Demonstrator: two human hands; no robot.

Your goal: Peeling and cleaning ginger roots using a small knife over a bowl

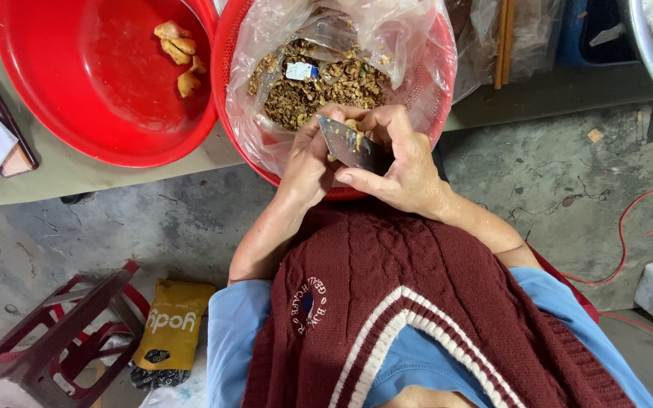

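Maroon cable-knit vest [425, 302] over a blue shirt fills the lower frame, hiding the person's lap. Above it, both hands meet at the near rim of a red plastic basket lined with a clear bag [417, 91] of brown peelings. Right hand [406, 162] grips a flat steel blade [345, 143], its handle hidden in the palm. Left hand [307, 162] pinches a small pale yellow ginger piece [354, 128], mostly covered by fingers [319, 125]. On the worktop [85, 170], a red plastic basin [92, 83], cut off at the top, holds peeled pieces.
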